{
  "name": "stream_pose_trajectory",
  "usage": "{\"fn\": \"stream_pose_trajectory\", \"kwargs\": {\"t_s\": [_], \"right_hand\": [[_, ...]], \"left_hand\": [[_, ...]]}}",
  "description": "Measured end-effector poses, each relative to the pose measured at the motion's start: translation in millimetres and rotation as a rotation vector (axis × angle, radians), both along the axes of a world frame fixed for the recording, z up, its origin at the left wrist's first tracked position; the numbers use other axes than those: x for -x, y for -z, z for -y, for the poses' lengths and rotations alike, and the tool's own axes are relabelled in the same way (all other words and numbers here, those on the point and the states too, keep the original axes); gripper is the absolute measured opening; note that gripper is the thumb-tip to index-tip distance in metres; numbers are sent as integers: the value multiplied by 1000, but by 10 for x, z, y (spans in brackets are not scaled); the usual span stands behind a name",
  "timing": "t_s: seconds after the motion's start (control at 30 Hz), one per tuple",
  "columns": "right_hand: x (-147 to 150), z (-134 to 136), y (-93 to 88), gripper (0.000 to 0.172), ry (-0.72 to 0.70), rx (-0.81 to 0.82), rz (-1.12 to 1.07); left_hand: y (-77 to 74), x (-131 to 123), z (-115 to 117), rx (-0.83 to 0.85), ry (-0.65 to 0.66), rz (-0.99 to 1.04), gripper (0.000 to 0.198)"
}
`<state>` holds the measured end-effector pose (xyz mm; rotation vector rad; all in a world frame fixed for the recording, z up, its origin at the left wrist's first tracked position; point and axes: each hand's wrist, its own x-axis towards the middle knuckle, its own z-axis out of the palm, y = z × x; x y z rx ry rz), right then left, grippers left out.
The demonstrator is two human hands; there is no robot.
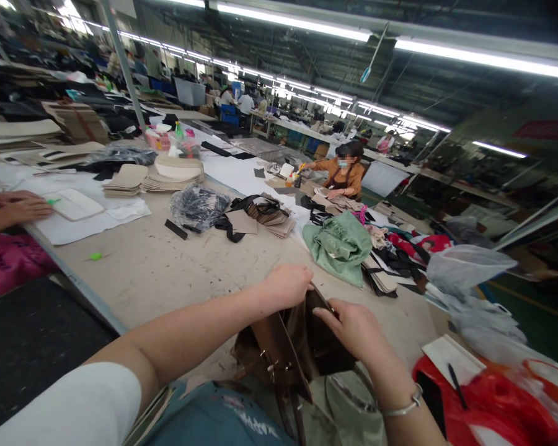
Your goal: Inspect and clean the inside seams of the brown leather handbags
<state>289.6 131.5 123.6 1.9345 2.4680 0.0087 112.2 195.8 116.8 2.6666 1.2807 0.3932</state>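
Observation:
A dark brown leather-look bag with metal fittings is held upright at the table's near edge, its mouth spread apart. My left hand has its fingers closed on the far end of the bag's rim. On the right side, my right hand pinches the opposite edge between thumb and fingers. Dark lining shows between the two sides, though the inside is mostly hidden. Beneath the bag, close to my body, lies pale green fabric. A bracelet circles my right wrist.
A crumpled green cloth piece and stacked beige panels lie beyond my hands. Red plastic bags are at right. A co-worker's hands rest by a white panel at left. Another person sits across the table.

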Motion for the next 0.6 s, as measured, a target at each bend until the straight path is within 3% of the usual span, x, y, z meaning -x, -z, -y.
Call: {"fn": "stream_pose_trajectory", "kwargs": {"t_s": [0.2, 0.33, 0.4, 0.5, 0.6], "right_hand": [[47, -111, 46, 39, 34, -20, 59], [-17, -125, 111, 38, 62, -17, 33], [-24, -125, 127, 39, 68, -14, 19], [-5, -132, 107, 39, 76, -28, 13], [-10, -145, 62, 39, 72, -40, 16]], "left_hand": [[-70, 96, 95, 69, -1, 119, 25], [-102, 249, 421, 40, 61, 299, 72], [-44, 288, 637, 55, -13, 322, 88], [121, 296, 871, 126, -118, 348, 91], [249, 322, 842, 134, -136, 396, 88]]}}
